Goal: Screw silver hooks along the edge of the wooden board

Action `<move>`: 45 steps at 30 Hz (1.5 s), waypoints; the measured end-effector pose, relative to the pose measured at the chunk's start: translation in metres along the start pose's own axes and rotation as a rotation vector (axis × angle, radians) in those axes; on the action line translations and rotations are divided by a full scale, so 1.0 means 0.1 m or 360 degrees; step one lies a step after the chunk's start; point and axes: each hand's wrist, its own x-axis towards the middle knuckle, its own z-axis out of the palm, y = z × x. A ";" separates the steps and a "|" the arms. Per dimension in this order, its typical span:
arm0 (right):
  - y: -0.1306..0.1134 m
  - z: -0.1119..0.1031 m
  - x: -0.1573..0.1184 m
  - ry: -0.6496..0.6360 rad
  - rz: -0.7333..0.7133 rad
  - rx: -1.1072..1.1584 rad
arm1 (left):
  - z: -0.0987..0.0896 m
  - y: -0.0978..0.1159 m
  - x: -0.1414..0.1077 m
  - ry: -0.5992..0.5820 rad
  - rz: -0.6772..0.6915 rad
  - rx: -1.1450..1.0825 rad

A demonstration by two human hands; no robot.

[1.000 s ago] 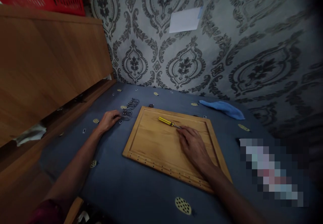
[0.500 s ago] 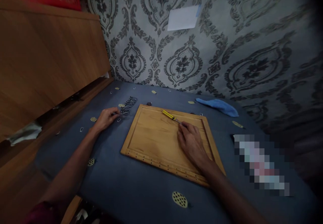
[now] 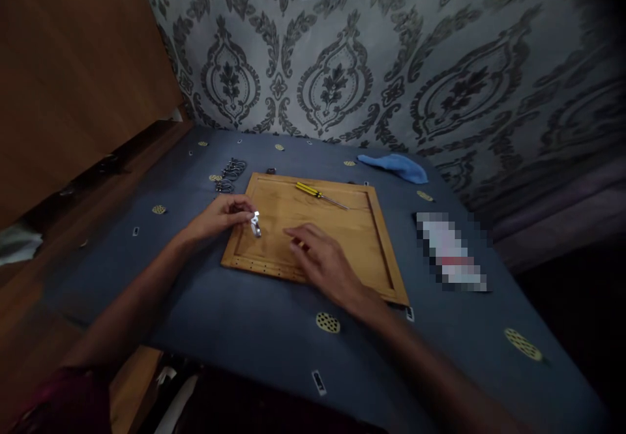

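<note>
While one metal fitting (image 3: pixel 255 227) is pinched by left fingers (image 3: pixel 242 217), right fingers (image 3: pixel 304 232) half-open, empty, other fittings (image 3: pixel 233 169) are left toward desk's (image 3: pixel 259 330) left edge.

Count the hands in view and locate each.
2: the left hand, pinching a shiny metal piece at the left of the wooden board; the right hand, over the board's near half.

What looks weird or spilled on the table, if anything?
The item right of the wooden board looks odd: blocky squares cover it, hiding what it is. The blue cloth is bunched up, too. I see nothing spilled or broken.
</note>
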 end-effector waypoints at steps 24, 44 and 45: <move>-0.67 0.79 -0.17 -0.0051 -0.0292 0.0059 | 0.05 0.00 -0.58 -0.0216 0.0009 0.0432; -0.39 0.63 -0.26 0.0056 -0.0231 -0.0335 | 0.06 0.08 -1.02 -0.0358 0.0156 0.0857; -0.38 0.64 -0.25 0.0064 -0.0249 -0.0340 | 0.08 0.09 -1.01 -0.0342 0.0155 0.0879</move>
